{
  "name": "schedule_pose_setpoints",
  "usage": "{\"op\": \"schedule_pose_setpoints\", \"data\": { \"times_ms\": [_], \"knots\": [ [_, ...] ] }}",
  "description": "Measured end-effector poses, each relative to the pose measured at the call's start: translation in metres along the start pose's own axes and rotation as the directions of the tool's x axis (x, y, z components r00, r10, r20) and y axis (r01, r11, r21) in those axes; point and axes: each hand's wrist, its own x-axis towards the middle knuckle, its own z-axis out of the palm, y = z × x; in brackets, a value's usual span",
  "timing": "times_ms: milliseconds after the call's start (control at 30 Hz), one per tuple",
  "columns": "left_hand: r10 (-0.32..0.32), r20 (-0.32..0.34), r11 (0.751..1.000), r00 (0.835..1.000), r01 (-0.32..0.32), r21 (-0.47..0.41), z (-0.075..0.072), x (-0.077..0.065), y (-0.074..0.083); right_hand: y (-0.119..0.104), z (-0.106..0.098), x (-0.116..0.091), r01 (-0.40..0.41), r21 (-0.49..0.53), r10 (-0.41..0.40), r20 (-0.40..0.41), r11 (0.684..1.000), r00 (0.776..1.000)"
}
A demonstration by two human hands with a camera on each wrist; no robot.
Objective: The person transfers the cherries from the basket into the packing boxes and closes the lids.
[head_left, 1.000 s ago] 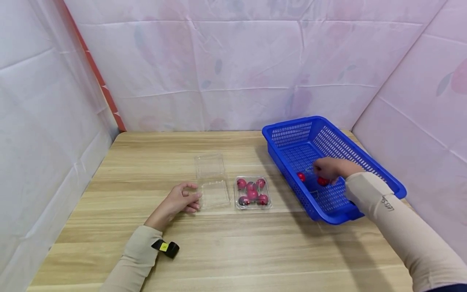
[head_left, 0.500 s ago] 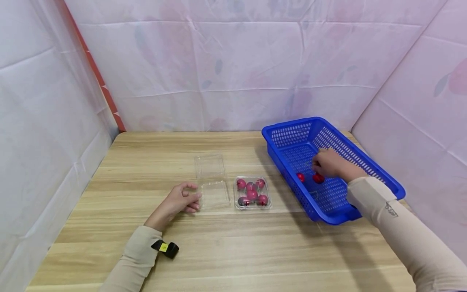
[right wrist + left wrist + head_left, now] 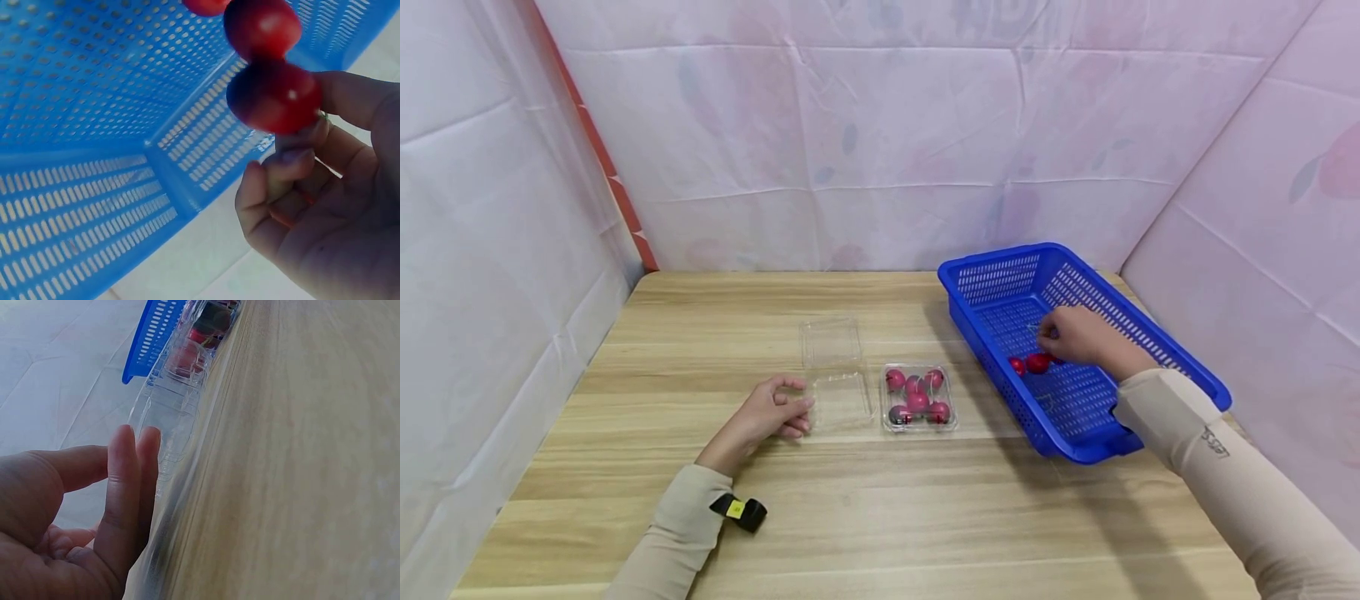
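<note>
My right hand (image 3: 1084, 337) is inside the blue basket (image 3: 1011, 408), its fingertips pinching a pair of red cherries (image 3: 275, 100) with dark patches. In the head view these cherries hang just below the fingers, and another red cherry (image 3: 1017, 366) lies to their left. My left hand (image 3: 773, 410) rests beside an open clear plastic clamshell box (image 3: 842, 400), fingers loosely bent and fingertips right at its left edge. The box's lid (image 3: 831, 342) is folded back, away from me. Right of it stands a second clear clamshell box (image 3: 953, 400) with several cherries inside.
The wooden table (image 3: 865, 517) carries both boxes and the basket, which sits at the right. A white patterned cloth (image 3: 880, 158) stands behind the table, with cloth walls at left and right. A black strap (image 3: 741, 510) is on the left sleeve.
My right hand has lifted slightly and moved left in the basket, with the red cherries moving left towards the other one. The left hand has stayed in place.
</note>
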Motion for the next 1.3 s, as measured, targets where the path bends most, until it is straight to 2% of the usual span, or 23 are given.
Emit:
{"op": "schedule_pose_setpoints", "data": {
  "times_ms": [167, 567, 967, 1300],
  "knots": [
    [-0.003, -0.001, 1.000, 1.000, 0.003, 0.003, 0.000, -0.002, 0.001, -0.008, -0.003, -0.002, 0.050, 0.045, -0.050, -0.016, 0.998, 0.999],
    [0.016, 0.014, 1.000, 1.000, -0.016, -0.001, 0.001, -0.001, 0.001, -0.018, -0.013, -0.011, 0.059, 0.027, -0.057, -0.050, 0.998, 0.997],
    [0.022, 0.011, 1.000, 1.000, -0.021, -0.009, 0.000, 0.000, -0.001, -0.038, -0.024, -0.019, 0.033, 0.060, -0.026, -0.109, 0.998, 0.994],
    [0.037, 0.018, 0.999, 0.999, -0.037, 0.007, 0.001, -0.001, 0.001, -0.063, -0.027, -0.029, -0.009, 0.045, 0.018, -0.211, 0.999, 0.977]
  ]
}}
